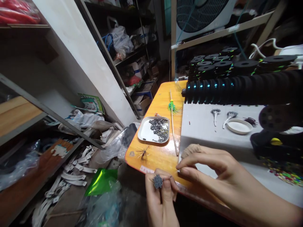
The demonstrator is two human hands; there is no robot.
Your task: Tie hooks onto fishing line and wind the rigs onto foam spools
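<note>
My left hand [162, 197] is closed around a tight bundle of thin grey-tipped stems [157, 181], seen end-on near the bottom of the view. A tiny dark tip pokes out beside its fingers. My right hand [215, 173] hovers to the right, just over the table's near edge, with thumb and index fingertip pinched together; whatever is between them is too small to make out. Beige wrapping [190, 150] covers one finger of that hand. Beyond the left hand stands a white tray [141, 132] of small dark metallic pieces [159, 126].
A stick with green tinsel [172, 107] lies on the orange table [151, 154], near a spidery dark piece [143, 153]. On the white sheet [196, 123] are two silvery tufts [215, 115] and a round lid [239, 126]. A black ridged roller [236, 88] spans the right side.
</note>
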